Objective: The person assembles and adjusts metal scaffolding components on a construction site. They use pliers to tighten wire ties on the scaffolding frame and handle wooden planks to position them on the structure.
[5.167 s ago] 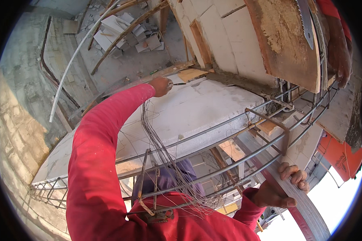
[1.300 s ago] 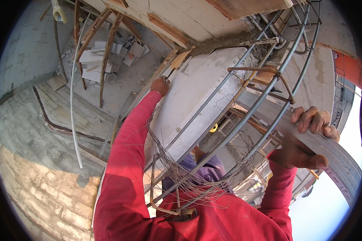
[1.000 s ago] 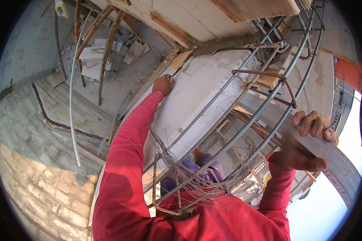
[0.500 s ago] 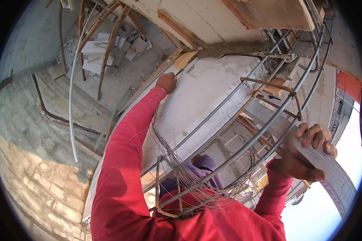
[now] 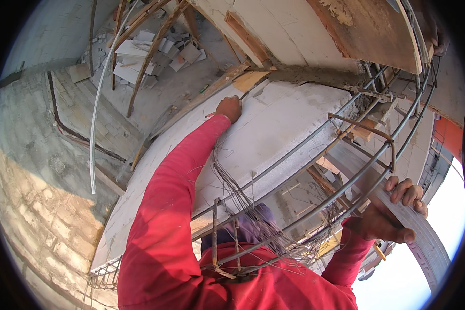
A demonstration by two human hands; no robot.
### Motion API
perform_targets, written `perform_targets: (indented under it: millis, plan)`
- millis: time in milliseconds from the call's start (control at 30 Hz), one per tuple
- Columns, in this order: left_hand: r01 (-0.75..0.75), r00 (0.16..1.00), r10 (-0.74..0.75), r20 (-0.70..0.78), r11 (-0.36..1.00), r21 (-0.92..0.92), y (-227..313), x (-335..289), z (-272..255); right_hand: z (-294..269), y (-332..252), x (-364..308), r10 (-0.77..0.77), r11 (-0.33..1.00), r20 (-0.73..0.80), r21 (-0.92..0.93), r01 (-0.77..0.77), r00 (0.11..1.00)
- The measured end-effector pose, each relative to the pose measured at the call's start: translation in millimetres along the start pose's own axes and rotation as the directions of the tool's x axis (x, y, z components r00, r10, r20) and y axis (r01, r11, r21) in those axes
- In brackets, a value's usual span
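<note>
My left hand (image 5: pixel 229 109) is closed on a thin stick-like tool with a dark tip (image 5: pixel 244 95), low over a broad white slab (image 5: pixel 289 111). Most of that tool is hidden by the fingers. At the right, my right hand (image 5: pixel 390 214) grips the edge of a long grey flat bar (image 5: pixel 421 227), fingers on one side and thumb on the other. This bar runs under the rebar cage (image 5: pixel 369 160), whose grey rods are joined by rusty stirrups. A bundle of thin tie wire (image 5: pixel 237 194) hangs between my arms.
Brown-edged boards (image 5: pixel 372 33) stand at the upper right. Wooden props (image 5: pixel 157 51) and broken white panels (image 5: pixel 132 49) are at the far left, below. A long pale pipe (image 5: pixel 95 113) crosses there. A block wall (image 5: pixel 46 222) lies to the left; open sky shows at lower right.
The view has shifted, so the slab and cage sit lower and further right. My left hand stays closed near the slab's far edge; my right hand keeps its grip on the bar.
</note>
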State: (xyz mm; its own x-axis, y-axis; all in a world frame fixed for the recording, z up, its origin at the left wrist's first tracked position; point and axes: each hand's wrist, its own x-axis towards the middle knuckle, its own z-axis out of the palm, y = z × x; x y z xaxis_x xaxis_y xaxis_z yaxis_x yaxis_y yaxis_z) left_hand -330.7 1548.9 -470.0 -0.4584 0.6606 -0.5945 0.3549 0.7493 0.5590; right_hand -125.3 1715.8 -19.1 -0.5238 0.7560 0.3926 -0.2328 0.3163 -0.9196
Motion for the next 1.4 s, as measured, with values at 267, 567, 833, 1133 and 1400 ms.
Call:
perform_targets:
  millis: [267, 567, 833, 1133, 1400]
  plan:
    - [0.062, 0.997, -0.060, 0.057, 0.997, -0.046, 6, -7, -7, 1, 2, -2, -0.030, 0.991, -0.068, -0.130, 0.021, 0.997]
    - [0.097, 0.995, -0.098, -0.001, 0.983, -0.153, 3, -9, 0, 5, -1, -2, 0.001, 0.987, -0.143, -0.161, -0.024, 0.990]
    - [0.097, 0.994, -0.105, -0.034, 0.979, -0.180, 0, -12, 4, 15, -1, 0, 0.019, 0.990, -0.235, -0.132, -0.052, 0.972]
    - [0.091, 0.993, -0.105, -0.055, 0.973, -0.210, -3, -13, 8, 21, -2, 1, 0.010, 0.986, -0.281, -0.160, -0.057, 0.960]
    - [0.100, 0.994, -0.107, -0.018, 0.966, -0.240, -3, -15, 4, 26, -4, 2, 0.012, 0.980, -0.314, -0.184, -0.073, 0.949]
